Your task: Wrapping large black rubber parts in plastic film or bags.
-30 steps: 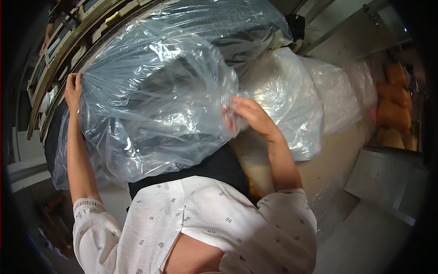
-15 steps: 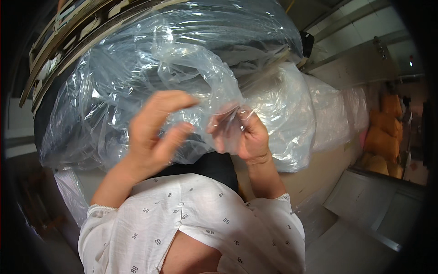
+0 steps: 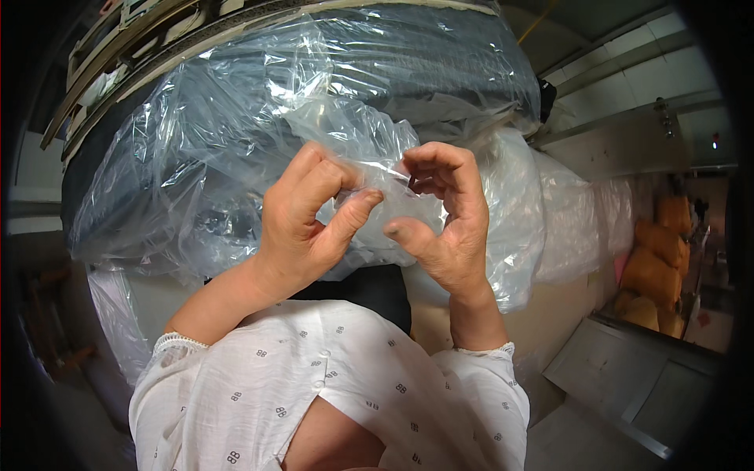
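Head view: we can't tell whether left hand (image 3: 302,208) grips clear film (image 3: 345,125); right hand (image 3: 459,216) spread; hard tug could tear film.

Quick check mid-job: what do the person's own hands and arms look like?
The left hand and right hand are ungloved. Both forearms are bare, with no watch or bracelet visible. The left sleeve and right sleeve are loose and white, with small dark printed motifs, each ending in pale openwork trim.

Left hand (image 3: 297,213) — curled; right hand (image 3: 462,226) — cupped, apart
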The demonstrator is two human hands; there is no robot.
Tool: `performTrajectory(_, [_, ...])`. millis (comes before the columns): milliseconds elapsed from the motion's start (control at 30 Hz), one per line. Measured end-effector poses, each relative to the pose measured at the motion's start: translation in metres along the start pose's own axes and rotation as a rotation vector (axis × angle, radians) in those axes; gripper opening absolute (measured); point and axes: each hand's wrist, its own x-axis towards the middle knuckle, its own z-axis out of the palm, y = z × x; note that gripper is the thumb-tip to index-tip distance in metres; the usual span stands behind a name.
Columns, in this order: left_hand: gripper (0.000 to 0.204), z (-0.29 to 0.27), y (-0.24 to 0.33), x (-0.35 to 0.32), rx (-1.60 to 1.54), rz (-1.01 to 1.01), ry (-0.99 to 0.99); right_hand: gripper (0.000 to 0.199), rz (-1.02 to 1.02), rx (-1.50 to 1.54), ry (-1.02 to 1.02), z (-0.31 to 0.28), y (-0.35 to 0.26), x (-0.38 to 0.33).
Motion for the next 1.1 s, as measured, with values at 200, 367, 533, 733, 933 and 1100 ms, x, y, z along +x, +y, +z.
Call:
performTrajectory(200, [0.021,-0.003,0.001,0.006,0.005,0.119,0.092,0.019,-0.016,-0.102,-0.051,-0.003,-0.004,0.012])
performTrajectory(367, [0.026,0.001,0.007,0.005,-0.170,0.038,0.188,0.008,0.136,0.331,-0.240,0.000,-0.012,0.026])
performTrajectory(533, [0.044,-0.011,0.013,0.006,-0.076,0.090,0.025,0.008,0.138,0.296,-0.249,0.001,-0.019,0.035])
performTrajectory(733, [0.053,-0.020,0.016,0.003,-0.037,0.054,-0.069,0.018,0.010,0.153,-0.264,-0.001,-0.017,0.045])
performTrajectory(933, [0.060,-0.024,0.011,0.004,-0.043,0.160,-0.053,0.039,-0.067,-0.002,-0.365,0.000,-0.035,0.064])
performTrajectory(1100, [0.060,-0.033,0.011,0.005,-0.079,0.099,-0.117,0.026,-0.111,-0.142,-0.639,-0.009,-0.038,0.084])
